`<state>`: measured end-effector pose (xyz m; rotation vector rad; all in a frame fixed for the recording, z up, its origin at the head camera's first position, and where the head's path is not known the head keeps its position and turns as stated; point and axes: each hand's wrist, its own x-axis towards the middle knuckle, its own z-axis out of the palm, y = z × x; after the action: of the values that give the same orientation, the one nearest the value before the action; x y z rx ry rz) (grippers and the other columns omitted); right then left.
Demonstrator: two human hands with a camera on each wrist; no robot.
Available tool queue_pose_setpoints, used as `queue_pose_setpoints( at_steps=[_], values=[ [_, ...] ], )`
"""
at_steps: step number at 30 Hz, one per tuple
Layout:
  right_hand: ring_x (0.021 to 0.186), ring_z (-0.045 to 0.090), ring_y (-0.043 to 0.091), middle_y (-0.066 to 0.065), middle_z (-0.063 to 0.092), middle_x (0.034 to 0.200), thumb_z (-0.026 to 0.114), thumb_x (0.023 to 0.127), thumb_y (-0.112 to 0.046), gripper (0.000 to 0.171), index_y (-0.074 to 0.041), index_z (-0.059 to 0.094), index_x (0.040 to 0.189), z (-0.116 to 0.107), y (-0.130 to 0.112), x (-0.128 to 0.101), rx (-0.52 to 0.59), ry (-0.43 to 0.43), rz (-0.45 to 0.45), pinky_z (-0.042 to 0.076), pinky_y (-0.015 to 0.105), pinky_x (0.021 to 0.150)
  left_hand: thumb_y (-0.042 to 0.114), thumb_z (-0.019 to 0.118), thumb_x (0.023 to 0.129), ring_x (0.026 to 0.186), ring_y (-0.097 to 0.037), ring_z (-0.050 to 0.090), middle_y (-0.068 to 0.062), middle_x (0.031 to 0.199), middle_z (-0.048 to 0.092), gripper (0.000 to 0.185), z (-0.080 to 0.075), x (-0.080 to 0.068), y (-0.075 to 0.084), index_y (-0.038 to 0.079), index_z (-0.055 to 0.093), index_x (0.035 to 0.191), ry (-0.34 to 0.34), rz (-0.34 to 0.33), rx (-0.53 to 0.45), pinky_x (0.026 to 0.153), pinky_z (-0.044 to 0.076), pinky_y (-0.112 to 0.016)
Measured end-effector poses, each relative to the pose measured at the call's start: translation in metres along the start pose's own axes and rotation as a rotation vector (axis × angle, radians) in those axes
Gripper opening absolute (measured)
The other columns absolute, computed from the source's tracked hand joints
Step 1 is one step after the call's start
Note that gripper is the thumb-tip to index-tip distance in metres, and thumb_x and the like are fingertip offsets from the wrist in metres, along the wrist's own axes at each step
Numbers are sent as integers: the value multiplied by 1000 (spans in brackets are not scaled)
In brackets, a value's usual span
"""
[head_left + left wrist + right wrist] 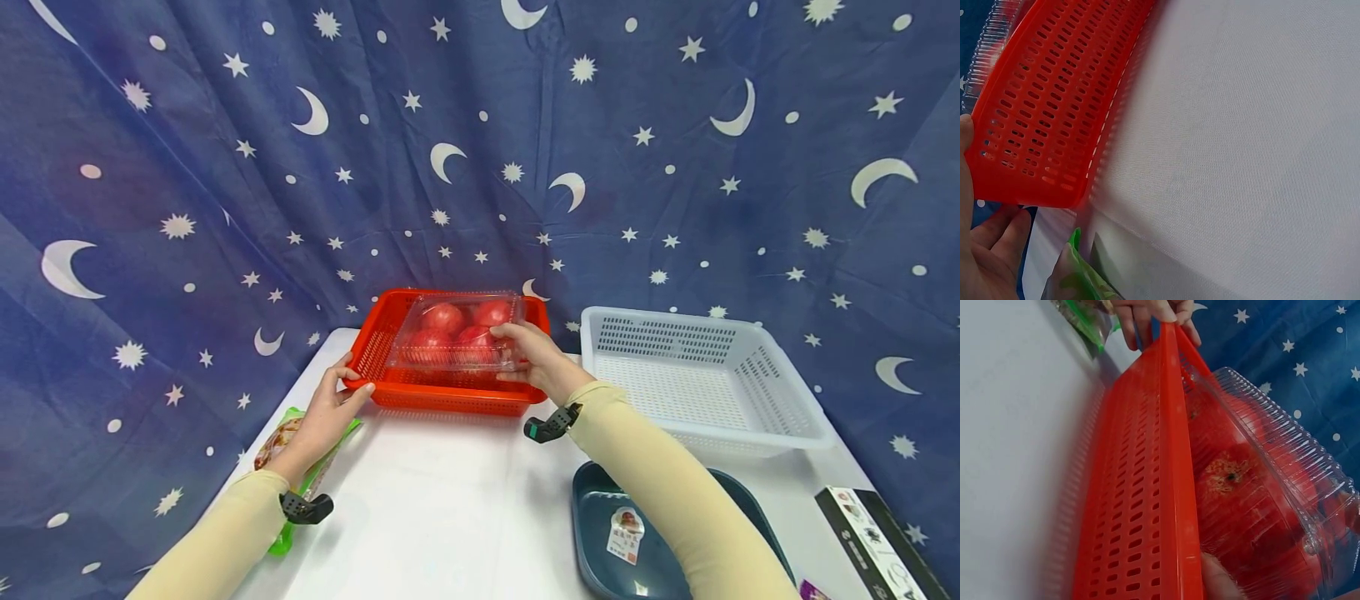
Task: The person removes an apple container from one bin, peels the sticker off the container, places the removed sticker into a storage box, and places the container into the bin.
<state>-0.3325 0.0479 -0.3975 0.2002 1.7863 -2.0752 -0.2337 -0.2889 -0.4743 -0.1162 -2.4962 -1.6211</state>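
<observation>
Teal tray [592,500] lying nearest me. I'm pinching clamshell of 4 tomatoes [457,333] with right hand [536,358], sitting in red basket [390,329]; left hand [326,412] gripping basket corner. Judging lift-out step; next needing straight rise clearing rim.

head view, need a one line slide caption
Right hand holds a clear clamshell of tomatoes over the red basket while the left hand steadies its corner.
</observation>
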Motion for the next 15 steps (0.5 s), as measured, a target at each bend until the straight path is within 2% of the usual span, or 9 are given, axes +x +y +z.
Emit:
queue_pose_setpoints(
  at_steps=[8,15],
  values=[
    [117,57,35,14,56,134,79,86,-30,67,-17,47,144,3,5,8,-31,4,16,58,49,88,12,61,104,123,-49,56,-20,168,14,37,-1,-12,34,-9,39,125,-15,-20,6,85,52,-17],
    [119,53,36,15,54,136,77,89,-28,66,-15,46,145,8,7,16,-55,0,32,56,52,91,14,62,103,124,-49,56,-19,168,14,37,-1,-14,39,-7,39,123,-14,-24,0,87,52,-17]
  ],
)
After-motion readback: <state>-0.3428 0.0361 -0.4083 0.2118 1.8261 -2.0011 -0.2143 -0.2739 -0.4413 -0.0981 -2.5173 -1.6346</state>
